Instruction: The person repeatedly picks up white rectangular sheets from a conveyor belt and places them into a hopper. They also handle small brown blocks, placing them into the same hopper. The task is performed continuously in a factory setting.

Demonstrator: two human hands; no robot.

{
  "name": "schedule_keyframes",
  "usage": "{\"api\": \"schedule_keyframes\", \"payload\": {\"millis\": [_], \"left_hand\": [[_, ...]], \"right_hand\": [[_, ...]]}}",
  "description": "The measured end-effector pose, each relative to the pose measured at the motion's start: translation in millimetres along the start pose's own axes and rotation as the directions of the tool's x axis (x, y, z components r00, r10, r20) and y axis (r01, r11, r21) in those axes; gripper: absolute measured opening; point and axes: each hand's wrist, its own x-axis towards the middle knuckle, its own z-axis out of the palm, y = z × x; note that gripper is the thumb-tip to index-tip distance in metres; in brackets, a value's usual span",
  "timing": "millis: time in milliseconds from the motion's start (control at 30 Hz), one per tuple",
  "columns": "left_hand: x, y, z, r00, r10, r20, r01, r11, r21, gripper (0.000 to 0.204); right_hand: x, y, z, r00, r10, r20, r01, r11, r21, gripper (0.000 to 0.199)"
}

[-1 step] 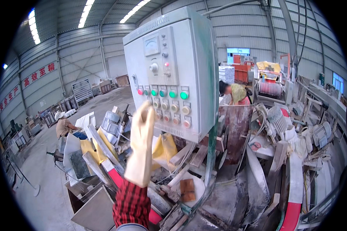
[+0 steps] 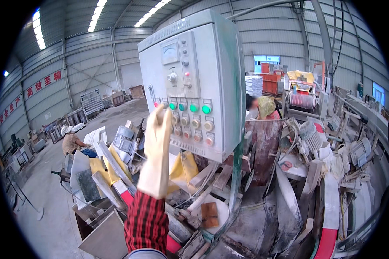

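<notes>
My left hand point(image 2: 154, 151), in a cream rubber glove with a red and black checked sleeve, is raised in front of the grey control cabinet point(image 2: 145, 64). Its fingertips are at the cabinet's lower left, just under the row of lights, with a gap between finger and thumb. Whether they touch a button cannot be seen; the glove covers the leftmost controls. Green lights point(image 2: 194, 108) and a red light point(image 2: 157, 104) glow in that row. Round push buttons point(image 2: 196, 123) sit below. Higher up are a dial meter point(image 2: 170, 52) and a knob point(image 2: 172, 77). My right hand is out of view.
Metal parts, boards and a yellow sheet point(image 2: 183, 170) crowd below the cabinet, which stands on a green post point(image 2: 237, 181). A brown brick-like block point(image 2: 210, 215) lies there. One person point(image 2: 266, 108) bends behind the cabinet; another point(image 2: 71, 142) sits at left. Machinery point(image 2: 304, 99) stands at right.
My left hand has moved slightly up toward the row of lights, and its finger and thumb show a wider gap. The cabinet and its surroundings stay almost the same.
</notes>
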Motion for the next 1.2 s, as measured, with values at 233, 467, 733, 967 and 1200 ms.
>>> {"api": "schedule_keyframes", "payload": {"millis": [233, 467, 733, 967, 1200], "left_hand": [[101.1, 53.7, 21.0, 0.959, -0.265, -0.097, 0.281, 0.934, 0.219, 0.062], [115.3, 41.4, 28.2, 0.992, -0.106, -0.063, 0.120, 0.951, 0.284, 0.056], [111.2, 47.3, 24.6, 0.995, -0.048, -0.084, 0.074, 0.938, 0.337, 0.056], [109.4, 41.4, 31.5, 0.996, -0.038, -0.077, 0.060, 0.949, 0.309, 0.054], [97.2, 35.0, 30.8, 0.989, -0.120, -0.088, 0.140, 0.948, 0.285, 0.061]], "right_hand": [[4.6, -0.5, 17.6, 0.998, 0.053, 0.042, -0.066, 0.896, 0.440, 0.033], [-14.6, -36.4, 10.9, 0.989, 0.146, -0.022, -0.126, 0.913, 0.388, 0.031], [0.1, -36.5, 12.7, 0.989, 0.148, -0.023, -0.128, 0.915, 0.383, 0.030], [0.7, -28.7, 10.9, 0.986, 0.160, -0.041, -0.133, 0.914, 0.382, 0.029], [1.7, -16.0, 11.2, 0.984, 0.173, -0.054, -0.139, 0.913, 0.383, 0.029]]}}
